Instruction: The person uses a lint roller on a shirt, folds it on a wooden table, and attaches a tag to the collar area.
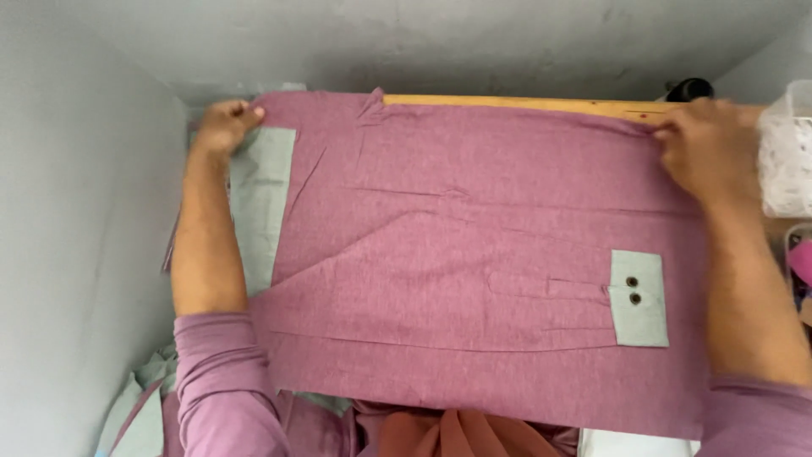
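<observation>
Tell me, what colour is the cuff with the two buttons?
The cuff is pale grey-green, seen in the head view.

I am finding open room over the flat mauve folded knit shirt (pixel 474 254) between my arms. A grey plaster wall (pixel 76 211) is closing in just beside my left hand (pixel 222 125), leaving little room on that side. A clear plastic bin of white bits (pixel 787 152) is crowding just beside my right hand (pixel 706 152). Beyond the wooden tabletop edge (pixel 524 104), the grey back wall (pixel 440 42) is blocking any farther reach.
</observation>
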